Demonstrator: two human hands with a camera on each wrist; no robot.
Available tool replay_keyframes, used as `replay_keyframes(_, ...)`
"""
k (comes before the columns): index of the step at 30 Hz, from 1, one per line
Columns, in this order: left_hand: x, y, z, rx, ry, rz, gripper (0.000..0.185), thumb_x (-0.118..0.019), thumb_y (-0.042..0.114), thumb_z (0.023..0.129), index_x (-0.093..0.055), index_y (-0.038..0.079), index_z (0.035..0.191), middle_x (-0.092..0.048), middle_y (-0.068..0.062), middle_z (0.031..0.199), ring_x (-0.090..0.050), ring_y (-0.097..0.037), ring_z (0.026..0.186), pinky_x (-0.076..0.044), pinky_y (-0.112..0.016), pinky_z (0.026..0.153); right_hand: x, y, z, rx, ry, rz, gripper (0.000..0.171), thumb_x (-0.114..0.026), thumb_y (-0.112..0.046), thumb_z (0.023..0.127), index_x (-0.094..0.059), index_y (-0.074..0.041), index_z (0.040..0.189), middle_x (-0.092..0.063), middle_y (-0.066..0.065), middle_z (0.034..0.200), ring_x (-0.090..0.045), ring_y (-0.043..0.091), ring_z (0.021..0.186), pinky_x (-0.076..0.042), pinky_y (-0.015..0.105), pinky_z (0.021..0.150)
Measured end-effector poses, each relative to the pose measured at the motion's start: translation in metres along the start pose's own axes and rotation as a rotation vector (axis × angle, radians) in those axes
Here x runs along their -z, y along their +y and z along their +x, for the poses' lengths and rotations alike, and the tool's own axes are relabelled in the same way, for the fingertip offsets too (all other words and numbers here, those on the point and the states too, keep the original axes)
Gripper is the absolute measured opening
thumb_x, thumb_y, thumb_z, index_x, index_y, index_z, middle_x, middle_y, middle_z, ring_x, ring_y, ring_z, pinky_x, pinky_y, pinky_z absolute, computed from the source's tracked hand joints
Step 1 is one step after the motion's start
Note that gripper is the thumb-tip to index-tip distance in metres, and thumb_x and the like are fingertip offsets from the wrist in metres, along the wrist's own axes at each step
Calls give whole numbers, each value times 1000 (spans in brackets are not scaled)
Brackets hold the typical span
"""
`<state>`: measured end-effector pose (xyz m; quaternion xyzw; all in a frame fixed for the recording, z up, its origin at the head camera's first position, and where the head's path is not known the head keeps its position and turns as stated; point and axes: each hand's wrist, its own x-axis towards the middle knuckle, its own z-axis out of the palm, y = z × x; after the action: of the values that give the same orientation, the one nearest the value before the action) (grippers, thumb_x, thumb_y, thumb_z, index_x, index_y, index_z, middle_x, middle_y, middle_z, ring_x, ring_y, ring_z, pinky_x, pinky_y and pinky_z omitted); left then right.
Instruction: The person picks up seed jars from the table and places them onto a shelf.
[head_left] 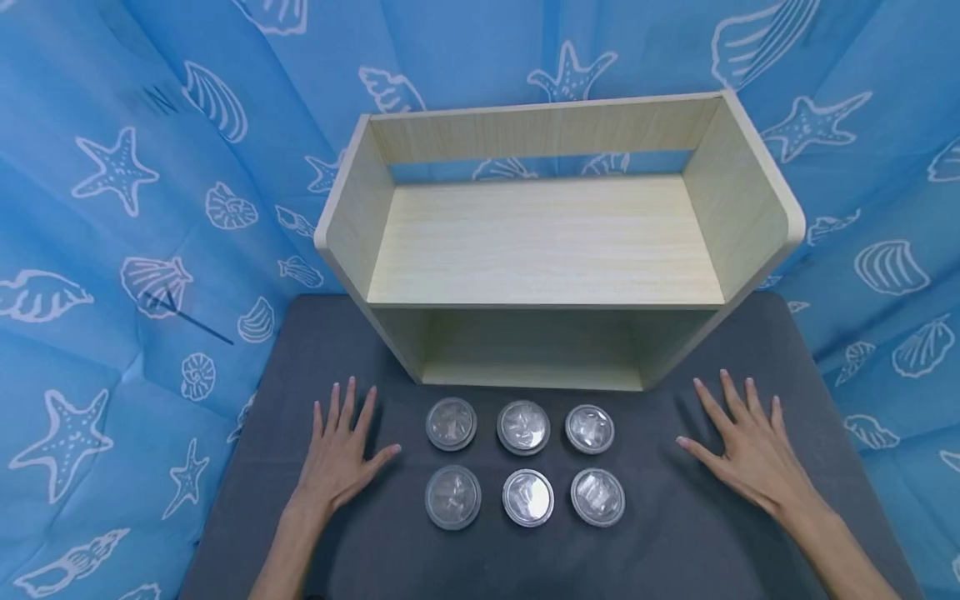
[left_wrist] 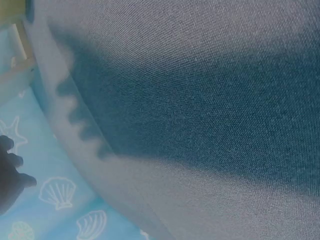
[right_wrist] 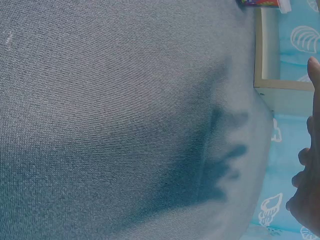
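Grey cloth-covered table [head_left: 675, 533], blue seashell backdrop | left hand [head_left: 339, 457], right hand [head_left: 750, 450]: flat, released | six clear round lidded cups [head_left: 525, 462] between | advice: grasp one rim squarely.

A dark grey cloth covers the surface [head_left: 675, 533]. Six round clear-lidded containers [head_left: 522, 427] sit on it in two rows of three, just before a pale wooden shelf unit [head_left: 547, 242]. A hand lies flat on either side.
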<state>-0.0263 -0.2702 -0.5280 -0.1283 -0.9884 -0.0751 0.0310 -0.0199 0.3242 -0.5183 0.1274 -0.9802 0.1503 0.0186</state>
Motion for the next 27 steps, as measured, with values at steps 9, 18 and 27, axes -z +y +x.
replay_keyframes(9,5,1,2,5,23,-11,98,-56,71,87,-24,12,159,-11,-22,163,1,-39,151,-10,-68,113,-3,-4,1,25,16,8,97,-69,-53,87,-17,-17,160,-10,26,162,4,50,146,10,70,109)
replay_keyframes(18,21,1,6,-10,25,-13,101,-57,70,87,-18,12,160,-5,-19,165,3,-37,151,-10,-66,114,0,-18,1,56,42,36,98,-71,-52,86,-19,-16,160,-15,25,162,0,46,148,6,68,112)
replay_keyframes(27,46,6,11,-55,40,-76,107,-67,63,84,-11,14,161,1,-14,166,-2,-39,151,-9,-57,118,-4,-38,-7,94,55,87,98,-75,-48,84,-22,-14,159,-14,16,164,-11,43,149,2,58,118)
